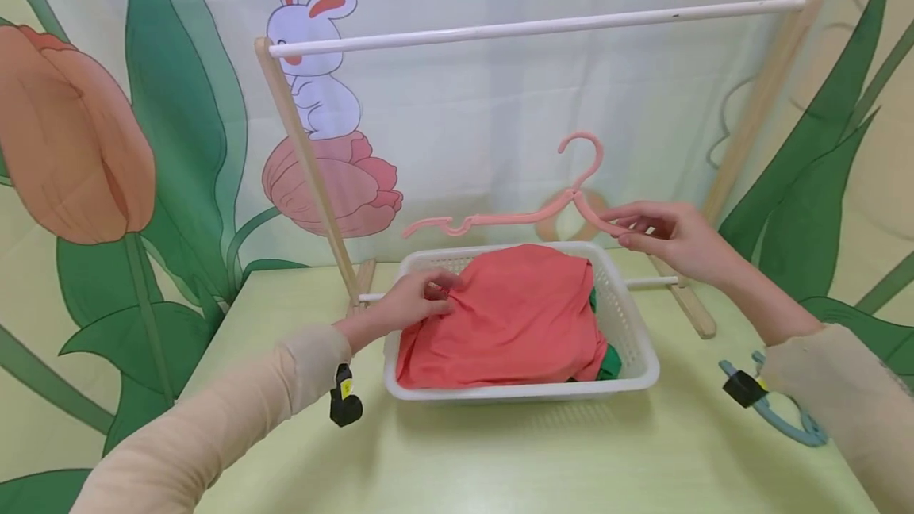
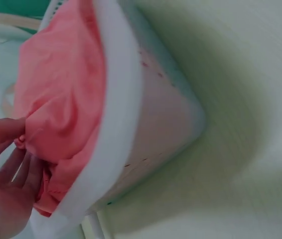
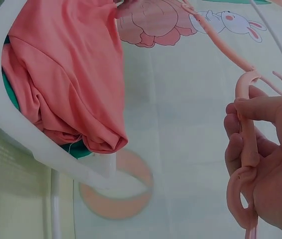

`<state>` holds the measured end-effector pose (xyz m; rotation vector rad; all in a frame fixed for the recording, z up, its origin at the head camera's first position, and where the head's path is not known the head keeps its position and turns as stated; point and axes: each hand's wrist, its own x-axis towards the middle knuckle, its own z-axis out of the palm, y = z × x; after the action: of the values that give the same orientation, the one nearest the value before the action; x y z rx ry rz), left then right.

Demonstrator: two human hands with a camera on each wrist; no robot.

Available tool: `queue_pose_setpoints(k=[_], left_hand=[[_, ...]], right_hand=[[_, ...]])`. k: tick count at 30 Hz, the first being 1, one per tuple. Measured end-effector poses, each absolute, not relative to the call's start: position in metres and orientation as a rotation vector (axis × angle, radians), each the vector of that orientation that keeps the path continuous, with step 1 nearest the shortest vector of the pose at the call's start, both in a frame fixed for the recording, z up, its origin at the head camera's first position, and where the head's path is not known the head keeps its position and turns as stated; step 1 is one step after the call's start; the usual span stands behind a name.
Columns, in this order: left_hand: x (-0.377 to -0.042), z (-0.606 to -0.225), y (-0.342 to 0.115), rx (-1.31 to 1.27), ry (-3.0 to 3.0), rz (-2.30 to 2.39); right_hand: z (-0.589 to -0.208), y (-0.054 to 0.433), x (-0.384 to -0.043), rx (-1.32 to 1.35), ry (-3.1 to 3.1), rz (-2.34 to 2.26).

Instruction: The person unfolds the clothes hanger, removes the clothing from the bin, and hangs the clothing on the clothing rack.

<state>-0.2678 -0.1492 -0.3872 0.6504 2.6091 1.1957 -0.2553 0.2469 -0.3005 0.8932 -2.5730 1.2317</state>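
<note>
A coral-red garment (image 1: 510, 316) lies bunched in a white plastic basket (image 1: 528, 393), its exact kind not clear from the folds. At the basket's left side my left hand (image 1: 414, 300) pinches the garment's edge; in the left wrist view the thumb and fingers of that hand (image 2: 6, 174) close on the cloth. My right hand (image 1: 671, 236) grips one arm of a pink plastic clothes hanger (image 1: 514, 218), raised above the basket's back rim with its hook upward. The right wrist view has the fingers wrapped about the hanger (image 3: 249, 134).
Green cloth (image 1: 610, 363) peeks out under the garment. Behind the basket stands a wooden rack with a white rod (image 1: 535, 26) across its top. A blue-grey hanger (image 1: 785, 423) lies on the table by the right forearm. A printed curtain (image 1: 457, 117) hangs behind.
</note>
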Motion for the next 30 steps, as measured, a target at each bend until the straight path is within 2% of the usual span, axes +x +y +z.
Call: queue_pose_setpoints(k=[7, 16, 21, 25, 30], left_hand=[[-0.265, -0.377, -0.152, 0.737, 2.663, 1.08], [-0.288, -0.308, -0.175, 0.761, 2.809, 1.212], [-0.296, -0.287, -0.183, 0.83, 2.817, 1.388], [-0.288, -0.296, -0.181, 0.836, 2.794, 1.43], [-0.267, -0.33, -0.175, 0.885, 2.678, 1.236]], right_hand=[[-0.298, 0.251, -0.251, 0.85, -2.587, 1.246], [-0.29, 0.265, -0.25, 0.796, -2.504, 1.258], [-0.286, 0.27, -0.247, 0.725, -2.473, 1.273], [-0.286, 0.272, -0.247, 0.719, -2.464, 1.279], [-0.291, 0.273, -0.249, 0.775, -2.467, 1.258]])
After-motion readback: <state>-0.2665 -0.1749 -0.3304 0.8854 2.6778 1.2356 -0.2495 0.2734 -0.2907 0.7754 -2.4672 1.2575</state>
